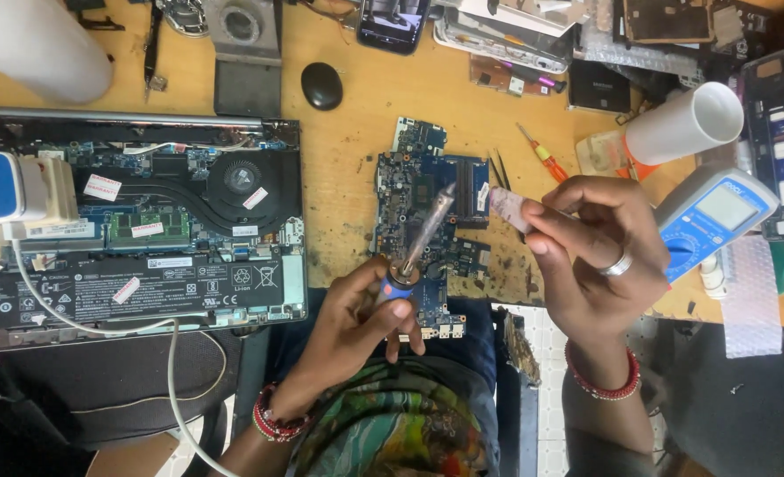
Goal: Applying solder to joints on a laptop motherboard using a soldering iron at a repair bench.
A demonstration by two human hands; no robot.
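The left hand point(356, 314) is clenched around the blue handle of a soldering iron point(418, 247), whose metal shaft slants up and to the right, its tip over the upper middle of a blue circuit board point(401, 181). The right hand point(590, 243) pinches a small pale, flat piece point(508, 208) between thumb and fingers, holding it just beside the right edge of the board, near the iron's tip. What the piece is cannot be told. A silver ring sits on one finger of that hand, and both wrists wear red beaded bangles.

The circuit board lies on the wooden bench point(348, 132) straight ahead of the person, its lower end reaching the bench's near edge above the lap. Just right of the board lie dark tweezers point(499, 168) and a small screwdriver point(542, 155) with a red and yellow handle. Beyond the right hand sits a blue and white meter point(719, 216), and above it a white tube point(688, 122) lies on its side.

To the left of the board, well apart from it, an opened laptop point(144, 230) shows its fan, battery and inner boards, with a white charger cable point(175, 353) trailing off the bench. Near the far edge rest a black oval mouse point(322, 86) and a phone point(393, 22).
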